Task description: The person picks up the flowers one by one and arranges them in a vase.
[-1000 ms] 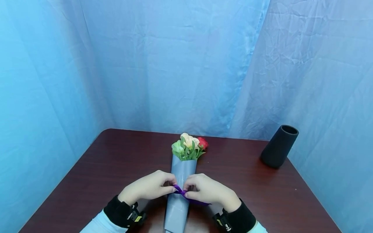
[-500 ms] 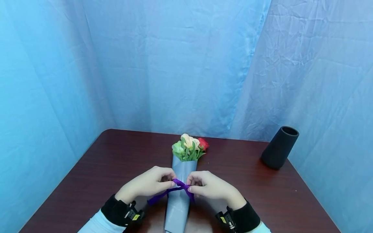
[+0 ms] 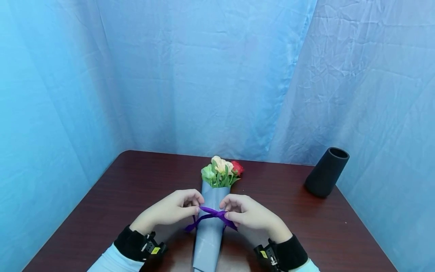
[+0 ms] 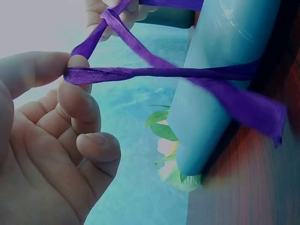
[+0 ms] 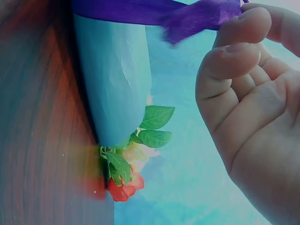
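Note:
A bouquet wrapped in grey-blue paper [image 3: 208, 243] lies lengthwise in front of me, its cream, green and red flowers [image 3: 221, 169] facing the far edge. Around its middle runs a purple ribbon [image 3: 213, 214], crossed over itself on top. My left hand [image 3: 176, 207] pinches a folded loop of the ribbon between thumb and index finger, clear in the left wrist view, where a loose tail [image 4: 253, 108] hangs across the paper. On the other side, my right hand [image 3: 253, 214] pinches the ribbon near the crossing with thumb and index finger; the ribbon's end [image 5: 187, 21] trails beside the wrap.
A black vase [image 3: 326, 172] stands at the back right of the dark wooden table [image 3: 149, 177], apart from the bouquet. Blue cloth curtains [image 3: 210, 75] enclose the table at the back and sides.
Both hands have moved apart and slightly away from me, drawing the purple ribbon wider across the wrap. A ribbon tail now shows on the left side. The bouquet and vase stay put.

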Tool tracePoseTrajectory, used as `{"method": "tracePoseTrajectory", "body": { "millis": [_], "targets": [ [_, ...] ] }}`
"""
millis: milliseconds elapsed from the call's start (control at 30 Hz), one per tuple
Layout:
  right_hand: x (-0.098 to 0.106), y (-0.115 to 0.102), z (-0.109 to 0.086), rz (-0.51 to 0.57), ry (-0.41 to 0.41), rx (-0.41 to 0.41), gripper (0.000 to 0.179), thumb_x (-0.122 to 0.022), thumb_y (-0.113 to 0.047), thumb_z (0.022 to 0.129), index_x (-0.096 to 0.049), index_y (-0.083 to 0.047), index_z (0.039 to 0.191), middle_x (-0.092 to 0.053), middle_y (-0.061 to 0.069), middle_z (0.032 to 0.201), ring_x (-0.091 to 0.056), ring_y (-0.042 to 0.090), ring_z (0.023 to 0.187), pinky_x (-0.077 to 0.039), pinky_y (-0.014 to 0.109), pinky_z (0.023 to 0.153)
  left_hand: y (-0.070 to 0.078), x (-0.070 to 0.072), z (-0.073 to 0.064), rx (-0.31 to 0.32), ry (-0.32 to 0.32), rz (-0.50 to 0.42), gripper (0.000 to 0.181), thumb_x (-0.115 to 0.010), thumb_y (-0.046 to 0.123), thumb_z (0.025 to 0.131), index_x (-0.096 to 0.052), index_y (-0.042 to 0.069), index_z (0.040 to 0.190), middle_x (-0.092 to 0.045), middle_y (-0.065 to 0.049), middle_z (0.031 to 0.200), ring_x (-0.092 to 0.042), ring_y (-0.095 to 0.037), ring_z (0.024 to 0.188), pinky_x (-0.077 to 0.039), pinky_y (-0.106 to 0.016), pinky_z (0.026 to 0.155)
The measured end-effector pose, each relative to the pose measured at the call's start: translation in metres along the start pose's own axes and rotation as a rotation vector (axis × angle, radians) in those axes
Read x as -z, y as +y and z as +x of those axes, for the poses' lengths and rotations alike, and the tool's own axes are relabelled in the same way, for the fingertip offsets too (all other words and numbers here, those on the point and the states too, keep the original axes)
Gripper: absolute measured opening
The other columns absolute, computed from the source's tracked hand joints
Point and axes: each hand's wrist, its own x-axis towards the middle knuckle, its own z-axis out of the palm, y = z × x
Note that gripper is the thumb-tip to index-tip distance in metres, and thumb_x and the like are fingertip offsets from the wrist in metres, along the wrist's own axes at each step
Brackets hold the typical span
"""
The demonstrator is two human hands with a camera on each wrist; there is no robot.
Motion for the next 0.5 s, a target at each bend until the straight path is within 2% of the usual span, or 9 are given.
{"method": "tracePoseTrajectory", "body": {
  "millis": [67,167,367,500],
  "targets": [
    [0.0013,0.0012,-0.0007,-0.001,0.004,-0.005,0.015,-0.06,-0.002,0.099,-0.061,-0.004,0.114,-0.065,0.01,0.088,-0.06,0.021,0.058,-0.056,0.041,0.058,-0.0011,0.0011,-0.0003,0.008,0.002,-0.008,0.011,-0.064,0.014,0.1,-0.064,0.012,0.111,-0.067,0.002,0.088,-0.062,-0.017,0.075,-0.049,-0.027,0.066],
    [0.0029,0.0017,-0.0016,0.013,0.003,-0.02,0.016,-0.06,-0.001,0.099,-0.061,-0.003,0.114,-0.066,0.012,0.089,-0.062,0.021,0.061,-0.058,0.041,0.06,-0.0034,0.0029,-0.0009,0.019,0.007,-0.001,0.013,-0.065,0.013,0.099,-0.064,0.011,0.112,-0.066,0.001,0.088,-0.059,-0.014,0.071,-0.047,-0.026,0.064],
    [0.0063,0.003,-0.0035,0.114,-0.028,-0.044,0.019,-0.057,0.005,0.097,-0.059,0.002,0.116,-0.064,0.024,0.094,-0.068,0.043,0.075,-0.059,0.053,0.069,-0.0049,0.0072,-0.0027,0.022,0.022,0.009,0.015,-0.07,0.014,0.096,-0.065,0.012,0.11,-0.063,0.001,0.087,-0.053,-0.012,0.066,-0.046,-0.025,0.06],
    [0.0103,0.004,-0.0059,0.098,-0.032,-0.034,0.022,-0.056,0.007,0.096,-0.06,0.002,0.117,-0.064,0.025,0.094,-0.068,0.043,0.074,-0.059,0.052,0.067,-0.0043,0.0104,-0.0035,0.015,0.038,0.031,0.016,-0.071,0.014,0.095,-0.065,0.012,0.11,-0.062,0.001,0.087,-0.054,-0.013,0.066,-0.046,-0.025,0.059]
  ]
}}
